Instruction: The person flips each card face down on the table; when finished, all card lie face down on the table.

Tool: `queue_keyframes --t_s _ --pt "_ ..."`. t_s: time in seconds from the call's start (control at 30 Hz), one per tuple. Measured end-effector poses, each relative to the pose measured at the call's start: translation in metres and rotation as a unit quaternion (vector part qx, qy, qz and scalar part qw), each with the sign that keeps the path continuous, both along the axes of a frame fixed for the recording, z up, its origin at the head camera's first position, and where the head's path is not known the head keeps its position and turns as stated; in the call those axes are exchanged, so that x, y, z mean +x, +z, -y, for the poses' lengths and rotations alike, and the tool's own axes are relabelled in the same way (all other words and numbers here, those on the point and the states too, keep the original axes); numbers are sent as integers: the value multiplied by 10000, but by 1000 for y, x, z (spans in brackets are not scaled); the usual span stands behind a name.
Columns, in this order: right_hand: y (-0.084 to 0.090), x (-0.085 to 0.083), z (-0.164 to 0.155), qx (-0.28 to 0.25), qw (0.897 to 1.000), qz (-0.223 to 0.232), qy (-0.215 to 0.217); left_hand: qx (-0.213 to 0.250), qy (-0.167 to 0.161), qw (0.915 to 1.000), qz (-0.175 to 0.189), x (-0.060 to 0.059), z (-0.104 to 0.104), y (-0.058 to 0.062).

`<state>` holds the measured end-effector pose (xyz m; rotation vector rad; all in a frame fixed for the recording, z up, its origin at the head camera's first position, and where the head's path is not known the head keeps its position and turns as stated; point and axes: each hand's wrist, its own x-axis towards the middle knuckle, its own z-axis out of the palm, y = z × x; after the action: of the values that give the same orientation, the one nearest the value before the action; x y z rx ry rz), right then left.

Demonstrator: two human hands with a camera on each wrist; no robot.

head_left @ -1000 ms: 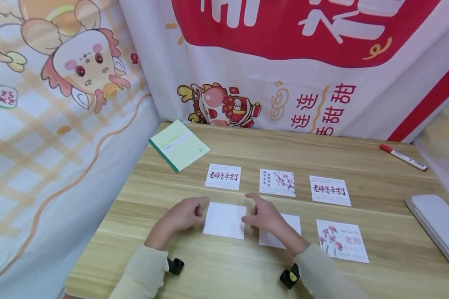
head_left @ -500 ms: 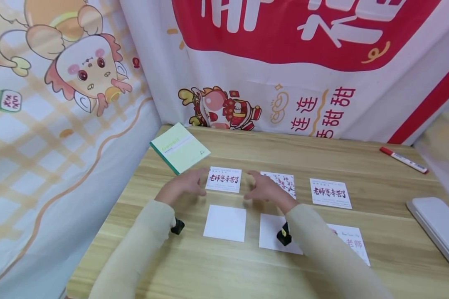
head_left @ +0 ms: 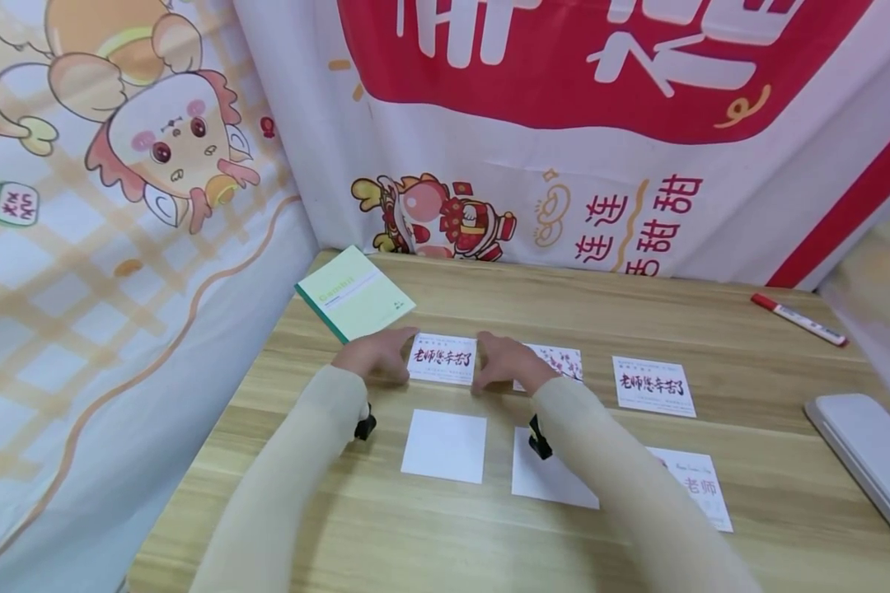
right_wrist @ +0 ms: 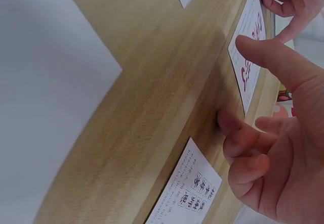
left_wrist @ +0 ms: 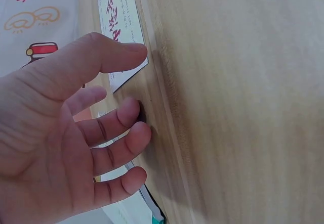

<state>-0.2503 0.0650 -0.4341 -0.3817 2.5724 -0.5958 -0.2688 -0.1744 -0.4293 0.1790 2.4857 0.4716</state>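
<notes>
On the wooden table (head_left: 749, 371), a calligraphy card (head_left: 442, 359) is touched at its edges by the relaxed left hand (head_left: 374, 356) and right hand (head_left: 506, 365).

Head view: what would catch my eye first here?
Two hands, the left hand and right hand, flank a red-lettered card in the far row on the wooden table. Nearer lies a blank white card. A green notebook sits at the far left corner, under bright cartoon banners.
</notes>
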Motion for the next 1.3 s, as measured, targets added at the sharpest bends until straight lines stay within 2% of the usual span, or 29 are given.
queue_keyframes --t_s 0.13,0.27,0.47,0.7,1.07,1.3 --pt "0 -4 5 105 9998 105 -99 -194 127 9997 128 -2 -3 3" --pt "-2 -7 8 159 9995 163 -200 -229 61 9997 93 -3 -5 5" --pt "-2 -7 10 137 9987 301 -387 -127 100 9998 112 -3 -7 6" --pt "-3 -8 11 116 9983 360 -452 -47 181 9996 192 -10 -7 4" --pt "-5 -10 12 222 9982 315 -450 56 8 9999 145 -13 -7 2" --pt "-6 -11 13 295 9985 227 -392 243 -230 9993 -191 -13 -7 -2"
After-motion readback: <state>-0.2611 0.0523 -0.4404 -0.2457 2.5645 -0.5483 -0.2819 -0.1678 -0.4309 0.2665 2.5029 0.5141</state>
